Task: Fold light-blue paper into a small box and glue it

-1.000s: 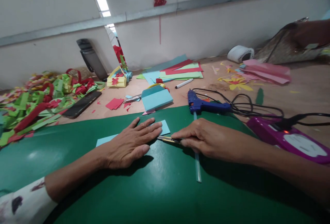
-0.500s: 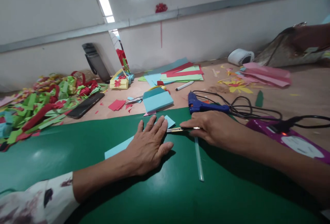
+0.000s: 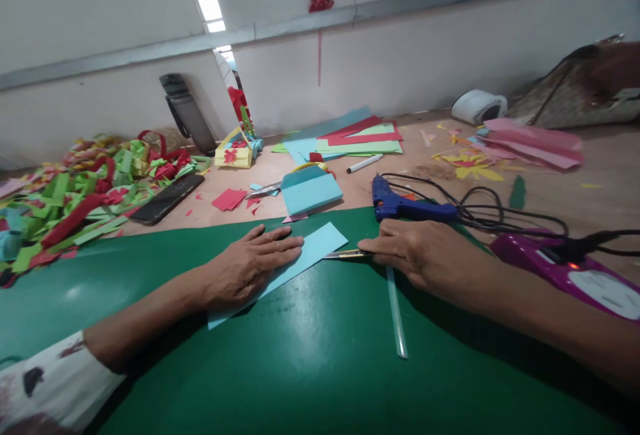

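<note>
A light blue paper strip (image 3: 320, 245) lies slanted on the green mat (image 3: 310, 368). My left hand (image 3: 245, 268) rests flat across the strip's middle, fingers stretched out and pointing right. My right hand (image 3: 425, 251) is closed round a utility knife (image 3: 350, 254), whose blade points left at the strip's near edge, close to its right end. Whether the blade is touching the paper I cannot tell. Just below my right hand lies a clear glue stick (image 3: 399, 321); a blue glue gun (image 3: 400, 205) lies right behind that hand.
Behind the mat lie a folded blue paper piece (image 3: 313, 191), scissors (image 3: 265, 190), a marker (image 3: 365, 163) and coloured sheets (image 3: 360, 146). Paper scraps (image 3: 95, 201), a phone (image 3: 169, 199) and a bottle (image 3: 187, 115) are at left. A purple power strip (image 3: 565, 271) with cables stands at right.
My left hand has slid left and turned along the strip, uncovering its right part. My right hand still holds the utility knife near the strip's edge. The view has shifted slightly.
</note>
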